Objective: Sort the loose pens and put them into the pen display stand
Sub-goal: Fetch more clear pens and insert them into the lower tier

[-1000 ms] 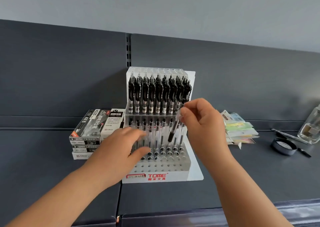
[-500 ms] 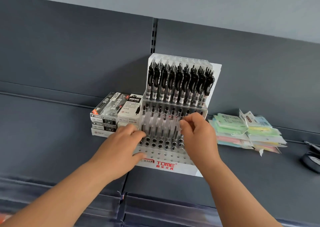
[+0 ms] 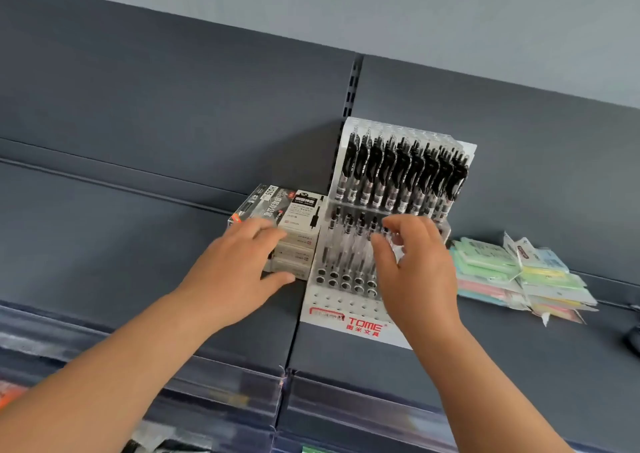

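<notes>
Releases the latest pen among the lower-row pens (image 3: 348,244) of the pen display stand (image 3: 346,305), right hand (image 3: 415,272) now slack-fingered and holding nothing. Shifts left hand (image 3: 235,272) off the stand onto the stacked pen boxes (image 3: 298,206), fingers spread, nothing gripped. Probably turns next to fresh stock.

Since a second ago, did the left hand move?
Yes. The left hand slid left, off the pen display stand and onto the stack of pen boxes.

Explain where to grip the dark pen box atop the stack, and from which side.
Probably the dark pen box by its front end, from the front: it lies flat, a white box flanks its right side, the back panel stands behind.
</notes>
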{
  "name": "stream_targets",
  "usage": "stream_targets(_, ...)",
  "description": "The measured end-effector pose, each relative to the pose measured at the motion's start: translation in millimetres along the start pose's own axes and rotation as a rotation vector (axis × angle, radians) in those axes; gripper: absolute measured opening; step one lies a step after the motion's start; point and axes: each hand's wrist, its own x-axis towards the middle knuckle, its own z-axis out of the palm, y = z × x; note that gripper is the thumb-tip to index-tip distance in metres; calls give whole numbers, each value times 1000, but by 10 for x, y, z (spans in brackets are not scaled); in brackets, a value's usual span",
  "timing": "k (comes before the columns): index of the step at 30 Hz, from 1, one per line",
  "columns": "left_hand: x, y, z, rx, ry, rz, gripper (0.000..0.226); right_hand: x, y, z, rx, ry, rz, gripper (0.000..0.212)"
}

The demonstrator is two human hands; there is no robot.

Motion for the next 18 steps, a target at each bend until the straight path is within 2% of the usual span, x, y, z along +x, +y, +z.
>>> stream_targets(7, -449, -911, -619, 97, 59, -163, 69, -57, -1013, 618, -43, -181, -244, 33)
stream_targets(13, -1104, -1966, -1174, 260, 66, -315, 77, -225, -2026, 1413, -136, -482, -301, 64)
stream_targets(18, -1722, -2801, -1654, 381, 49, -449, 81, -420, -2904, 2089, -159, -620, -362, 70)
